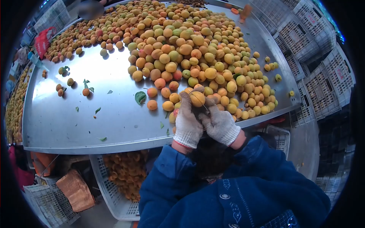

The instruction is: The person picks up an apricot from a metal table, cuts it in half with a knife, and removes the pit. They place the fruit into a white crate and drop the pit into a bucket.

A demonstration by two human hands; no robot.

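Observation:
Both hands wear whitish knit gloves with soiled fingers, held close together at the table's front edge. My left hand (189, 123) has its fingers closed around a yellow-orange fruit (197, 99). Close beside it, my right hand (221, 123) has its fingers bent in at the fruit's right side, with a thin object (207, 110) between the hands, too small to identify. A large heap of yellow, orange and greenish fruits (186, 49) lies right behind the hands on the metal table (121, 110).
White plastic crates (302, 34) are stacked along the right side. Below the table's front edge, a white crate (104, 186) holds orange pieces. A red bag (43, 41) sits at the back left. Loose fruits and leaves (140, 97) lie left of the heap.

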